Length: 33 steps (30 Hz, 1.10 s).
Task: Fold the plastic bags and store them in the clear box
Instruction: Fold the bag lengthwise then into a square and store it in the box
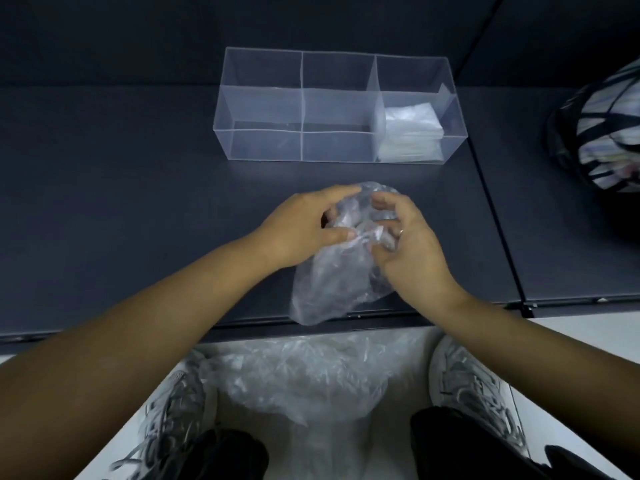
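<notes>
Fingers of my left hand (301,230) and right hand (410,247) are pinching the crumpled plastic bag (329,285) bunched between them; I'm trying to smooth it flat before folding, clear box (263,145) sitting beyond them.

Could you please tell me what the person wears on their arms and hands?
Both forearms are bare, with no sleeves in view. The left grip is an ungloved hand with no jewellery visible. The right grip is also ungloved and carries a thin ring on one finger. Neither wrist shows a watch or bracelet.
</notes>
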Each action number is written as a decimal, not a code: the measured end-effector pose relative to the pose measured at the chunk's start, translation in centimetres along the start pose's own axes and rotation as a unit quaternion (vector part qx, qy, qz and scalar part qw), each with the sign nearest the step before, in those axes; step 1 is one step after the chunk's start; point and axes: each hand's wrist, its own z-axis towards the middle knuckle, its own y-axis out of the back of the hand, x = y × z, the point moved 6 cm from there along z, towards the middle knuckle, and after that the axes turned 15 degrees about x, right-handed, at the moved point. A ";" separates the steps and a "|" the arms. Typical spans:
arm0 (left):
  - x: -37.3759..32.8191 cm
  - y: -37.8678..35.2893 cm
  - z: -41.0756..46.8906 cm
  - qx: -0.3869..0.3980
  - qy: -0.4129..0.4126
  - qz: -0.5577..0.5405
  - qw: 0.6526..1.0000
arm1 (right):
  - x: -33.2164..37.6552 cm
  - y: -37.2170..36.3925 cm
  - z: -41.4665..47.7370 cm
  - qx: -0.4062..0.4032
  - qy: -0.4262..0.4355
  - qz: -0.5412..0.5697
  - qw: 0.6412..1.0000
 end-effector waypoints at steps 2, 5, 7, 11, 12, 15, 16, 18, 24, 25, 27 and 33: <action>0.4 0.6 -0.5 -0.042 0.003 -0.074 0.996 | -0.1 1.2 -0.3 -0.030 0.002 0.008 1.000; 2.1 1.6 -2.1 -0.129 0.028 -0.182 0.974 | -0.8 3.1 -0.7 -0.054 -0.009 0.039 0.998; 3.0 2.1 -3.5 -0.181 0.033 -0.238 0.954 | -1.3 4.1 -1.0 -0.066 -0.016 0.091 0.994; 3.4 2.3 -5.9 -0.240 0.026 -0.329 0.913 | -1.4 5.6 -1.5 -0.074 -0.014 0.165 0.984; 3.3 2.3 -6.2 -0.246 0.014 -0.353 0.903 | -1.3 5.8 -1.5 -0.064 -0.017 0.179 0.982; 2.5 2.5 -7.0 -0.246 -0.026 -0.396 0.884 | -0.9 6.1 -1.4 -0.029 -0.038 0.210 0.976; 2.4 2.6 -7.3 -0.249 -0.035 -0.402 0.880 | -0.7 6.2 -1.4 -0.020 -0.042 0.216 0.975; 2.2 2.8 -8.0 -0.265 -0.039 -0.391 0.880 | -0.4 6.6 -1.4 -0.020 -0.042 0.228 0.973; 3.1 2.9 -9.5 -0.269 0.043 -0.305 0.912 | 0.5 7.1 -1.4 -0.061 -0.022 0.224 0.972; 3.5 3.3 -9.7 -0.262 0.081 -0.259 0.926 | 0.8 7.0 -1.4 -0.056 -0.016 0.211 0.976; 3.1 4.7 -9.9 -0.262 0.111 -0.159 0.945 | 1.6 6.2 -1.1 -0.035 -0.006 0.201 0.979; -1.9 2.9 -5.3 0.010 0.006 -0.172 0.985 | 5.1 2.4 0.8 0.086 0.048 0.166 0.981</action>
